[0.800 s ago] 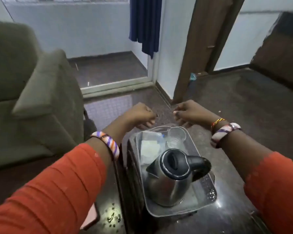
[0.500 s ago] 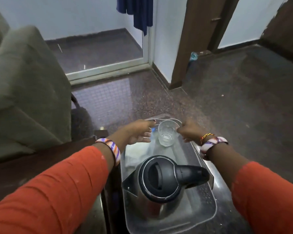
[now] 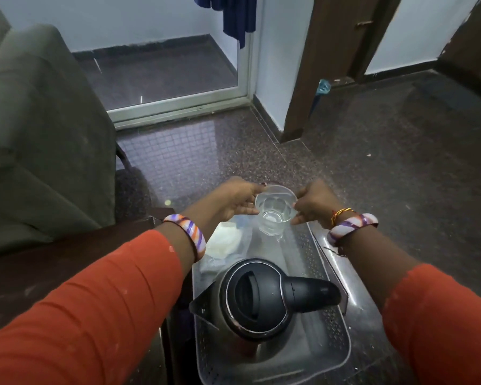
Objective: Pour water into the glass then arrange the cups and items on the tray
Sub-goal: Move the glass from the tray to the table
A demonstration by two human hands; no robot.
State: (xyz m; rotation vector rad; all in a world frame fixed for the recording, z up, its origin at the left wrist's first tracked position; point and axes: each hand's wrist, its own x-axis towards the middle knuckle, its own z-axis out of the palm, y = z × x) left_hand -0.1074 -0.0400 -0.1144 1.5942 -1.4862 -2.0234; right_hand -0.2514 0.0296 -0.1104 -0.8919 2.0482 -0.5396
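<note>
Glass: a clear, ribbed drinking glass (image 3: 275,211) with a little water sits at the tray's 12 o'clock end.
Left hand: the left hand (image 3: 235,200) has its fingers curled on the glass at its 9 o'clock side.
Right hand: the right hand (image 3: 314,202) pinches the rim at 3 o'clock.
Tray: a shiny, see-through plastic tray (image 3: 332,333) with dotted edges.
Kettle: a round steel kettle with a black lid and handle (image 3: 257,298) stands at the tray's 6 o'clock end.
Packets: flat white paper packets (image 3: 224,243) lie at 10 o'clock of the kettle.

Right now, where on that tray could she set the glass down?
Bare tray lies between the glass and the kettle, toward the right rim. The left side holds white packets; the near half is crowded by the kettle.
</note>
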